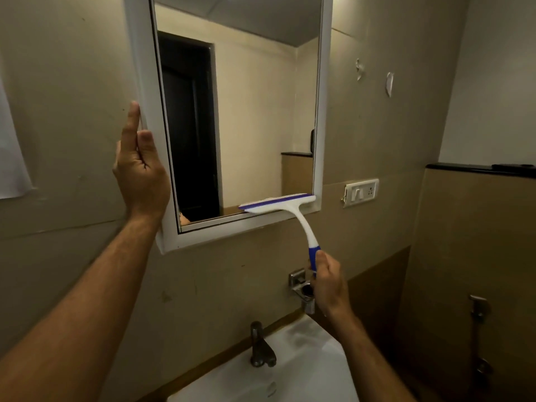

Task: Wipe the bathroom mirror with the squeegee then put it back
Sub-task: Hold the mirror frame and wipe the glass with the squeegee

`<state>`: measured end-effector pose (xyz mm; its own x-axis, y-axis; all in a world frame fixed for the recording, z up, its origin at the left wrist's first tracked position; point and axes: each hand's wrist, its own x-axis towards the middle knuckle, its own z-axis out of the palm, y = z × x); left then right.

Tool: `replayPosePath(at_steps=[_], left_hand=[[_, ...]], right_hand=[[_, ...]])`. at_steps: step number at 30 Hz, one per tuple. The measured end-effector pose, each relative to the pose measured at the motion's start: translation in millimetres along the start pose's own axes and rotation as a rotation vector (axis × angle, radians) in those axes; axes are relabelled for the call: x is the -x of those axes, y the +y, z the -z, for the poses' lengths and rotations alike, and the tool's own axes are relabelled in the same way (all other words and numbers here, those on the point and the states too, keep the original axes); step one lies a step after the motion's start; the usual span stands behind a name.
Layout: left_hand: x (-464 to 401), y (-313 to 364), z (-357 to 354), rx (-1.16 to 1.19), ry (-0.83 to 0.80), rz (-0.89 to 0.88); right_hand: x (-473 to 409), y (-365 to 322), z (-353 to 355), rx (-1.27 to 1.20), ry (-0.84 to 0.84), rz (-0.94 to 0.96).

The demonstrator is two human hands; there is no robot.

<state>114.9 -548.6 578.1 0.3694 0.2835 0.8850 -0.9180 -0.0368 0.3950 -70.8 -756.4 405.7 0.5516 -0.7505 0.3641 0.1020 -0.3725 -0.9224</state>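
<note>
A white-framed bathroom mirror [255, 117] hangs on the beige wall above the sink. The squeegee [293, 213] has a white body, a blue blade strip and a blue grip. Its blade lies across the mirror's bottom right corner, touching the lower frame. My right hand [329, 281] is closed around the blue grip below the mirror. My left hand [140, 169] rests flat against the mirror's left frame edge, fingers pointing up, thumb on the frame.
A white sink [304, 369] with a dark metal tap [261, 346] sits below. A chrome wall holder [301, 285] is behind my right hand. A switch plate [361, 192] is right of the mirror, a spray fitting [478, 309] at far right.
</note>
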Motion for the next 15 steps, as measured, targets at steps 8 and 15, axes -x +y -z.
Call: replayPosePath(at_steps=[8,15], left_hand=[[-18.3,5.1,-7.1,0.013,-0.166,0.004],[-28.8,12.8,-7.7,0.005,-0.198,0.005]], right_hand=[[-68.4,-60.9,7.5,-0.017,0.056,0.148],[-34.5,-15.0,-4.5,-0.044,0.022,0.096]])
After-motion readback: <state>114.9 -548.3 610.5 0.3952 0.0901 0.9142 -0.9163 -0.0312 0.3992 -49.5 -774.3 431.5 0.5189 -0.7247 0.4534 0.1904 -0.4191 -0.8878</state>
